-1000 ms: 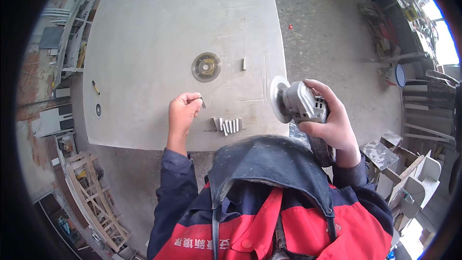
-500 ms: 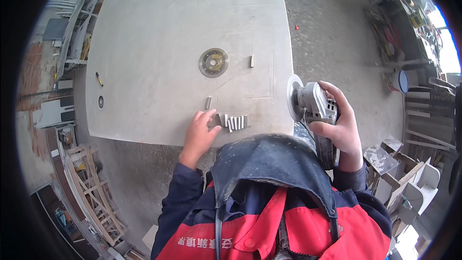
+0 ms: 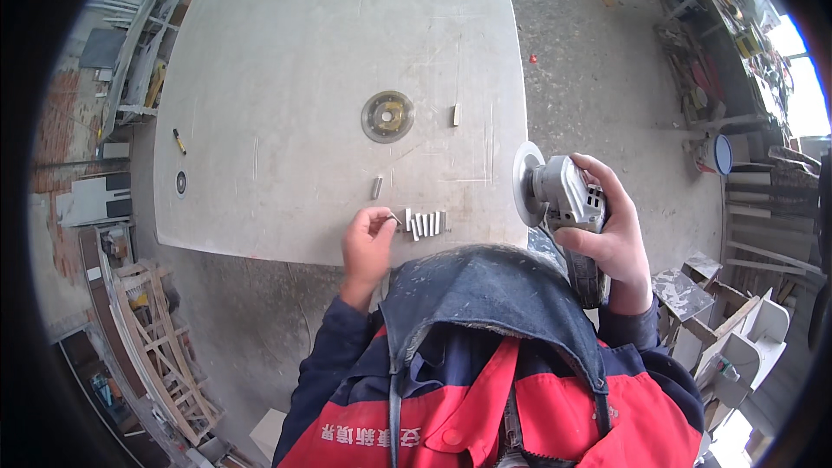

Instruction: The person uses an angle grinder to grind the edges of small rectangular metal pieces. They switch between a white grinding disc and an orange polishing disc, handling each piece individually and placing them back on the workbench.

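At the table's near edge my left hand (image 3: 367,250) is pinched on a small grey strip (image 3: 395,220), mostly hidden by my fingers. Just right of it stands a row of several small grey strips (image 3: 426,224). One loose strip (image 3: 377,187) lies a little beyond my fingertips. My right hand (image 3: 617,238) is wrapped around the body of an angle grinder (image 3: 572,195), beyond the table's right edge. The grinder's pale disc (image 3: 525,182) faces left, upright beside that edge.
On the pale table (image 3: 286,104) lie a round cutting disc (image 3: 387,132), another small strip (image 3: 455,115), a yellow-black marker (image 3: 179,141) and a small dark ring (image 3: 181,183). A bucket (image 3: 721,154) stands at right. Wooden frames (image 3: 160,351) lean at lower left.
My left thumb and fingers have come together on the strip at the row's left end. The grinder stays in my right hand, its disc slightly lower in view.
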`<act>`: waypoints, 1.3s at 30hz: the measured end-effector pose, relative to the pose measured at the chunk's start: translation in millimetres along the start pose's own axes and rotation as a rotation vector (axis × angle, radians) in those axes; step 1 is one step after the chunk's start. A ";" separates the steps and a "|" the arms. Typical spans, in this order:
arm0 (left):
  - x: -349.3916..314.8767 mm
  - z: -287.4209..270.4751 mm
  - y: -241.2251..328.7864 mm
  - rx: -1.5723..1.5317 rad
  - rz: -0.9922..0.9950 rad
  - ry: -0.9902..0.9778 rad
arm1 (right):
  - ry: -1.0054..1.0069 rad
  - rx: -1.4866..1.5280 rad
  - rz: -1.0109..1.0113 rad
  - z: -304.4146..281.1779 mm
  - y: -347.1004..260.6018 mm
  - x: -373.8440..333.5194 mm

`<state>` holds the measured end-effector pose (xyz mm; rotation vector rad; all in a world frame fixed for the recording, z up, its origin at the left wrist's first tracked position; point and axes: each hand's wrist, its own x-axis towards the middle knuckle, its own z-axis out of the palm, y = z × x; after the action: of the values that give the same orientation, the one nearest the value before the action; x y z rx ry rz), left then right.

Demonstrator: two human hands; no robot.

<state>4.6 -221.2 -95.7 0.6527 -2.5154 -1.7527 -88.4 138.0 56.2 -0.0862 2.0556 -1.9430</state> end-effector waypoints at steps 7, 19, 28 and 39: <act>2.0 -2.6 129.7 -0.725 -0.033 -0.138 | -0.083 -0.130 -0.084 14.9 -20.8 6.6; -9.2 9.3 178.5 -0.671 0.121 -0.201 | -0.268 -0.261 -0.249 30.3 -37.0 18.3; -13.6 11.2 181.3 -0.620 0.151 -0.187 | -0.301 -0.251 -0.284 33.1 -39.6 25.4; -14.8 11.0 181.0 -0.651 0.197 -0.163 | -0.271 -0.263 -0.239 28.0 -33.9 24.6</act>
<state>-44.3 -154.2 66.3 0.2188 -1.8045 -2.4144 -110.1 102.1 84.1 -0.6435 2.1774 -1.6604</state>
